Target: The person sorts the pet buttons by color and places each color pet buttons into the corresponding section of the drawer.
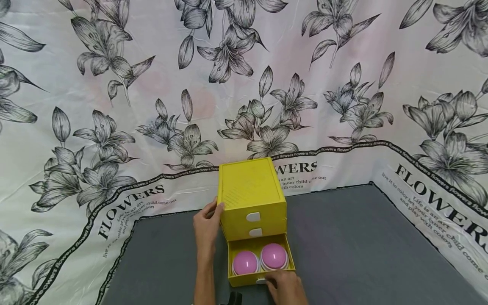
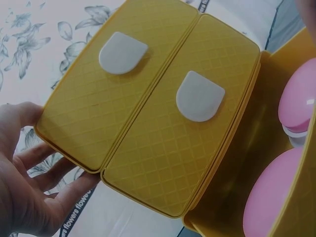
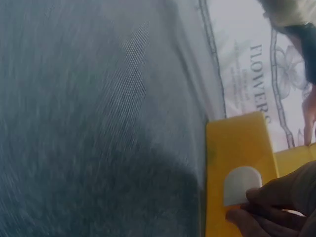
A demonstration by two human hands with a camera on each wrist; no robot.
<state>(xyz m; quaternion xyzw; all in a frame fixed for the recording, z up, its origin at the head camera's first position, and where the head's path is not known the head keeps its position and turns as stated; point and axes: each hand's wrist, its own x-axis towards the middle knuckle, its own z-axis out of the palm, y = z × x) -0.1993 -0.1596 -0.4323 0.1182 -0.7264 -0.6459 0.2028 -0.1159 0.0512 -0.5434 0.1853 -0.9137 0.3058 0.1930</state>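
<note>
A yellow drawer box (image 1: 249, 184) with white tab handles stands on the grey surface, its two upper drawers closed. Its bottom drawer (image 1: 236, 280) is pulled out toward me. Inside that drawer lie two pink round things with white rims, the left one (image 1: 245, 262) and the right one (image 1: 274, 256). My left hand (image 1: 207, 226) touches the box's left side, thumb near the front corner and fingers along the side. At the drawer's front, my right hand (image 1: 286, 286) pinches the white handle (image 3: 242, 185) between thumb and fingers.
Grey cloth (image 1: 343, 241) covers the surface on both sides of the box. White flower-printed fabric (image 1: 259, 106) rises behind it and along the sides. A small black object (image 1: 235, 298) shows at the bottom edge of the head view.
</note>
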